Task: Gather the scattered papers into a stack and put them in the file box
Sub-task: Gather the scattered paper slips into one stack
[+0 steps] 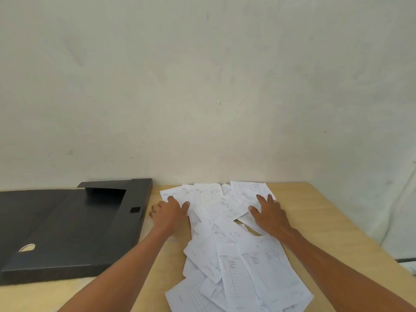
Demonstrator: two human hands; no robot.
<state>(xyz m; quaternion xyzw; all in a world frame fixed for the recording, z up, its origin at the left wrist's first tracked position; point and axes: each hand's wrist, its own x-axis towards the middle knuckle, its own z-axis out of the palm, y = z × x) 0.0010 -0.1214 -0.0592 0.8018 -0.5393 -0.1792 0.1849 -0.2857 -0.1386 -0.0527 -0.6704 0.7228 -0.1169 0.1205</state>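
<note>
Several white printed papers (227, 244) lie fanned out and overlapping on the wooden table, from the wall down to the near edge. My left hand (170, 211) rests flat, fingers spread, on the far left sheets of the pile. Flat on the far right sheets lies my right hand (269, 213), fingers apart. Neither hand grips a sheet. A black file box (67, 230) lies open and flat at the left, its flap folded back, just left of my left hand.
The light wooden table (326, 224) ends at a pale wall behind. Its right edge runs diagonally at the right, with a white cloth hanging beyond it. A round finger hole (27, 247) shows in the box near its front left.
</note>
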